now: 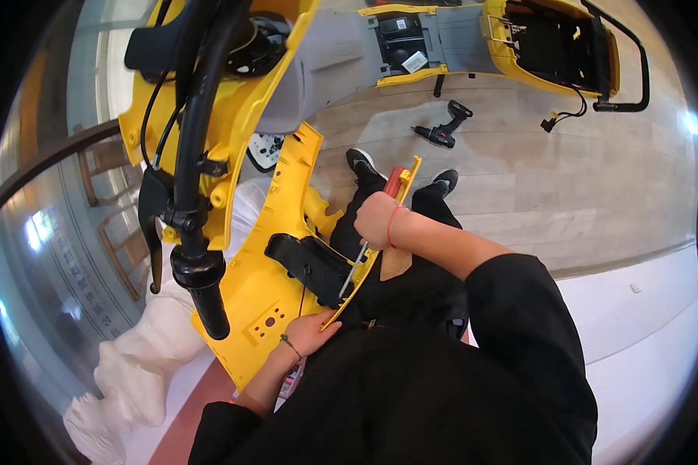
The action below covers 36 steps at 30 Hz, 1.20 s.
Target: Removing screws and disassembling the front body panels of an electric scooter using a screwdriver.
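A large yellow plastic panel (pixel 260 287) is tilted across my lap, its ribbed inner side facing me. My left hand (pixel 312 333) grips its lower edge, with the thumb on the near side and some fingers hidden. Closed in a fist, my right hand (pixel 376 219) holds a screwdriver (pixel 354 273) with a red handle sticking out above. The screwdriver's shaft slants down past a black plastic box (pixel 310 265) set in the panel. Its tip meets the box near the panel's right rim; I cannot tell whether it sits on a screw.
Above left stands a yellow electric scooter with a black handlebar grip (pixel 206 310) close to the panel. Its grey body (pixel 333 58) extends right to an opened rear section (pixel 554 46) with a dangling connector (pixel 551 122). A cordless drill (pixel 444 128) lies on the floor. Crumpled white sheeting (pixel 143 356) lies left.
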Available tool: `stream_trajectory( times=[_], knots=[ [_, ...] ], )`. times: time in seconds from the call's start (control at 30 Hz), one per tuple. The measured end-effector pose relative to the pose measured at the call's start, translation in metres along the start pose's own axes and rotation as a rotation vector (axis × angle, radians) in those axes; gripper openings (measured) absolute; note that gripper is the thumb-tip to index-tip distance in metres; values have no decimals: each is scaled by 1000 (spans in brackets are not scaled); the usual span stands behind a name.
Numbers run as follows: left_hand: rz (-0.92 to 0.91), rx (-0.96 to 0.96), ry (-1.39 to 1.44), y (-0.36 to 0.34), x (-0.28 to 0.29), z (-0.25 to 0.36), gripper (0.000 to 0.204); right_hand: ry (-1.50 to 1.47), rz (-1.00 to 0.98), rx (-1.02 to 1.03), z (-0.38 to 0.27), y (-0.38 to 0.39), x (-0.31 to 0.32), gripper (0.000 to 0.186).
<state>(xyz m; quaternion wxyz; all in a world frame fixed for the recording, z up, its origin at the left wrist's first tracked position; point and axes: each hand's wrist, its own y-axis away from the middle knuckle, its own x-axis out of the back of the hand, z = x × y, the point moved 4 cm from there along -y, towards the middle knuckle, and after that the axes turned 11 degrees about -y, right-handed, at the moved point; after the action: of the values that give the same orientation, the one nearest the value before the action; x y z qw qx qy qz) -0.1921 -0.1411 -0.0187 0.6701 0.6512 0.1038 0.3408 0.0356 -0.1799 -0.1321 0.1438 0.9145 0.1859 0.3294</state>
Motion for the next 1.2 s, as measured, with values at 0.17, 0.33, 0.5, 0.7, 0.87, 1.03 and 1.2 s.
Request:
stream_trajectory(
  times=[0.17, 0.33, 0.5, 0.7, 0.87, 1.03, 1.2],
  knots=[
    [-4, -85, -86, -20, -8, -23, 29, -129, -38, 29, 30, -17, -30, 41],
    [-110, -209, -144, -28, 14, -1, 24, -229, 1, -35, 44, 29, -46, 41],
    [-46, -483, -281, -28, 29, 50, 21, -293, -78, -244, 46, 129, -30, 33],
    [-39, -684, -459, -62, 27, 118, 27, -319, 290, -611, 74, 254, -20, 23],
    [63, -789, -600, -94, 0, 132, 31, -456, 666, -935, 81, 326, -29, 18],
    [248, -845, -659, -117, -15, 128, 31, -720, 592, -1134, 70, 361, -91, 26],
    [345, -911, -750, -137, -19, 108, 31, -586, 656, -1213, 42, 342, -128, 29]
  ],
)
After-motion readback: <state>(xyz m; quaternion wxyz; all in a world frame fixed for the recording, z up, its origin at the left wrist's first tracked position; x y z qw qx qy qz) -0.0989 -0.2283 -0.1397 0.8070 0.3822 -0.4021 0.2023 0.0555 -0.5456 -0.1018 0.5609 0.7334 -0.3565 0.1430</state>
